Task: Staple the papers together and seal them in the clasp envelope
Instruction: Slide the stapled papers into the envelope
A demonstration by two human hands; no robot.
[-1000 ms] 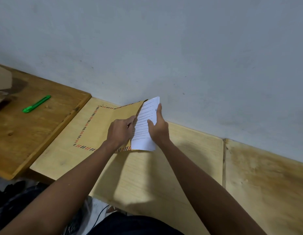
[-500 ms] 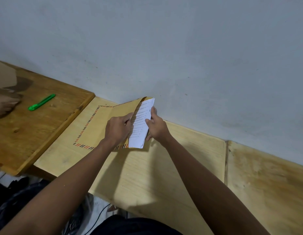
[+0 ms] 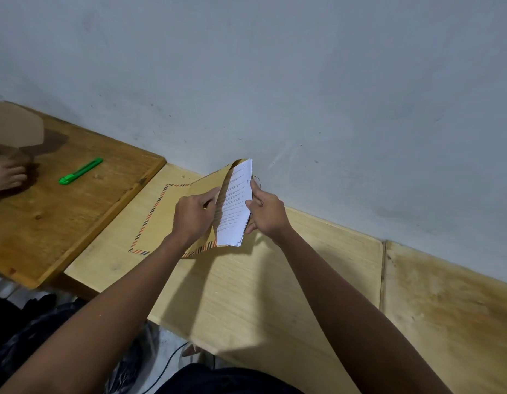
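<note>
A tan clasp envelope (image 3: 172,214) with a striped orange-and-black border lies on the pale wooden table (image 3: 275,294), its right end lifted open. My left hand (image 3: 192,214) pinches that raised edge. A stack of printed white papers (image 3: 235,206) stands tilted at the envelope's mouth, partly inside it. My right hand (image 3: 265,211) grips the papers' right edge, thumb on the front. A thin dark string shows behind the papers' top. No stapler is visible.
A darker wooden desk (image 3: 62,223) adjoins on the left, holding a green utility knife (image 3: 80,170) and brown cardboard (image 3: 16,129). Another person's hand (image 3: 6,173) rests there. A grey wall (image 3: 303,81) stands right behind the table. A second pale panel (image 3: 445,308) lies to the right.
The papers have slid further left into the envelope's mouth and stand more on edge. Both hands stay on their holds. Another person's hand came into view at the left.
</note>
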